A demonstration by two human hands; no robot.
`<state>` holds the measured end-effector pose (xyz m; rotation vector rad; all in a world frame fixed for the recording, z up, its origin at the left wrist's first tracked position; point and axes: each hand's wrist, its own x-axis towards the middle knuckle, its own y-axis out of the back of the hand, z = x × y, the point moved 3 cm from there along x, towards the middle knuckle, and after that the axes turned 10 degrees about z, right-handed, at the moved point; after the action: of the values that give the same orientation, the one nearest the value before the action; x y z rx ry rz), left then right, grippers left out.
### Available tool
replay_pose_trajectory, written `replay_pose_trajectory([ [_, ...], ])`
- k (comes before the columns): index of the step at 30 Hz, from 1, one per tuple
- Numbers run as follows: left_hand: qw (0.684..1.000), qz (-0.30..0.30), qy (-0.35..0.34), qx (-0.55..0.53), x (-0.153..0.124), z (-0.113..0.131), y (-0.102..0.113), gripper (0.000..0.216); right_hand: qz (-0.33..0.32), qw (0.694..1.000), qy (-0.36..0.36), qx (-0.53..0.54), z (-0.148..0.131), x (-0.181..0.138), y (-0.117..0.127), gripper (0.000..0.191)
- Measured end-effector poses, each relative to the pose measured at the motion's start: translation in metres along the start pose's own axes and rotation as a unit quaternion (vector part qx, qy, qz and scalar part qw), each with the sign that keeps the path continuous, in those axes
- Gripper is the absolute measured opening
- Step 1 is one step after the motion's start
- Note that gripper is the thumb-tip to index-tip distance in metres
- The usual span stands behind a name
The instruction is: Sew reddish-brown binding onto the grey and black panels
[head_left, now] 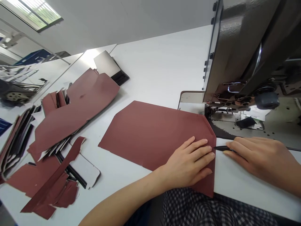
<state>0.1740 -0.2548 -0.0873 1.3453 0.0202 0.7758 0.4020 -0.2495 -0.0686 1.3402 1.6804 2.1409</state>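
A flat maroon leather panel (pixel 150 135) with angled corners lies on the white table, its right edge close to the sewing machine. My left hand (pixel 189 160) rests palm down on the panel near that edge, fingers together and pressing on it. My right hand (pixel 256 157) is to the right of the panel, on the white table surface. It holds a thin black pen (pixel 223 148), whose tip points at the panel's edge. The panel's lower corner hangs slightly past the table edge near my lap.
An industrial sewing machine head (pixel 242 53) fills the upper right, with its needle area and metal plate (pixel 235 121) beside the panel. Several cut maroon and black leather pieces (pixel 70 116) lie piled at the left. A checked fabric lap (pixel 211 210) is below the table edge.
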Motion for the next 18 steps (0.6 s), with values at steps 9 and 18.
replay_pose_trajectory([
  [9,0.999,0.015,0.012,-0.025,0.001,0.0,0.004,0.039,-0.019,1.0,0.009,-0.001,0.0,0.0,-0.008,0.03],
  [18,0.999,0.032,0.013,-0.011,0.001,0.011,0.005,0.035,0.001,0.997,-0.05,0.057,0.008,-0.01,-0.008,0.026],
])
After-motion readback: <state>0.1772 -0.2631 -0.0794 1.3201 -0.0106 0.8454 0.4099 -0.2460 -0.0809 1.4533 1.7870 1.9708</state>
